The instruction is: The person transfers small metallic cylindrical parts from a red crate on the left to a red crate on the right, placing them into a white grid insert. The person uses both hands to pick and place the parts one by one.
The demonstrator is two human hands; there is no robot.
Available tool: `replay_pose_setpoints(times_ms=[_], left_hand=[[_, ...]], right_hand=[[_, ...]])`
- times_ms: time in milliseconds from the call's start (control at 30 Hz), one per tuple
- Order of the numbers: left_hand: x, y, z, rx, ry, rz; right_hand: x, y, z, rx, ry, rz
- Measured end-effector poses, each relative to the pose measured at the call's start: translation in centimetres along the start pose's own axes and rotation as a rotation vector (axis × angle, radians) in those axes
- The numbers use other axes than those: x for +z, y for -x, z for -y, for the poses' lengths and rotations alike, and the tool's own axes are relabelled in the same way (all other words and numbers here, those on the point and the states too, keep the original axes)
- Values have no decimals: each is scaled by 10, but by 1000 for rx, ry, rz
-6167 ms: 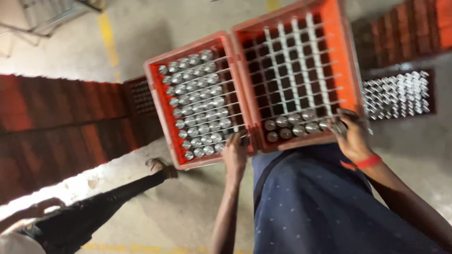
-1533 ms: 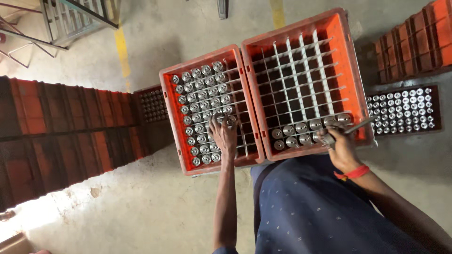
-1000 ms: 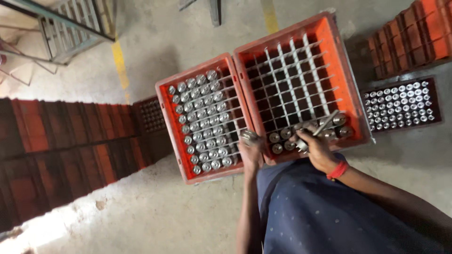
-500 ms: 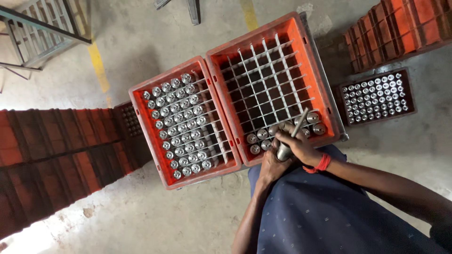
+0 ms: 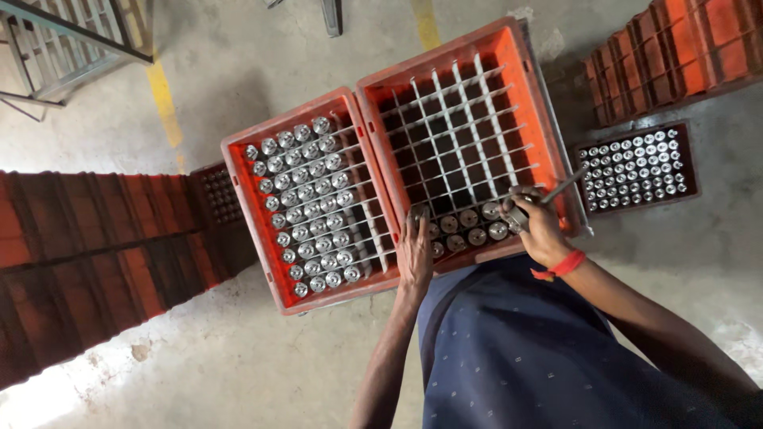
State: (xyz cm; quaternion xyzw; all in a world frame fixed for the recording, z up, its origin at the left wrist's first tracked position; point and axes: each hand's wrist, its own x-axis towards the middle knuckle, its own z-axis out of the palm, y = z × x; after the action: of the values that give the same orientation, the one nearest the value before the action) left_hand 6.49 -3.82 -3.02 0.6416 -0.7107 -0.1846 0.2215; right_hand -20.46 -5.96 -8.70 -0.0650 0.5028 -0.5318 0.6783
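Steel, by its bright grey sheen, was what the slim rod-like part (image 5: 548, 197) held in the right hand (image 5: 542, 233) was judged to be made of: stiff, dense for its size and smooth enough to slip. The fingers were seen curled closed round its thicker lower end, the thin stem sticking out past the knuckles. Its long axis was tilted, pointing up and away toward the far right corner of the right orange crate (image 5: 548, 135), over the near right cells of the white divider grid (image 5: 457, 135). A grasp on the thicker end was judged the surer hold.

The left hand (image 5: 415, 253) was laid flat on the near rim between the two crates, fingers spread and nothing gripped. Similar parts (image 5: 469, 226) stood upright in the nearest row, round ends up. The left orange crate (image 5: 254, 214) was almost filled with upright parts (image 5: 306, 202).
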Motion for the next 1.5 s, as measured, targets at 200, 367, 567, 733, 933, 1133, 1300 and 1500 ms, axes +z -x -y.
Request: replay_pose_setpoints(times_ms=[200, 367, 567, 733, 933, 1133, 1300, 1500], left_hand=[[-19, 7, 75, -243, 8, -108], [-32, -42, 137, -344, -224, -364], [-58, -53, 137, -272, -196, -235], [-113, -22, 124, -133, 506, -469], [-48, -12, 37, -659, 1099, -18], [-15, 22, -47, -407, 782, 123], [-1, 26, -66, -465, 598, 329], [12, 26, -71, -443, 759, 451]], right_hand=[[-18, 26, -25, 23, 0, -88], [-10, 30, -38, -12, 38, -40], [8, 31, -50, 20, 88, -47], [11, 54, -37, 7, 88, -15], [63, 59, -34, 44, 174, 42], [113, 57, -10, -33, 180, 169], [109, 64, -1, -100, 345, 342], [71, 44, -4, 20, 364, 447]])
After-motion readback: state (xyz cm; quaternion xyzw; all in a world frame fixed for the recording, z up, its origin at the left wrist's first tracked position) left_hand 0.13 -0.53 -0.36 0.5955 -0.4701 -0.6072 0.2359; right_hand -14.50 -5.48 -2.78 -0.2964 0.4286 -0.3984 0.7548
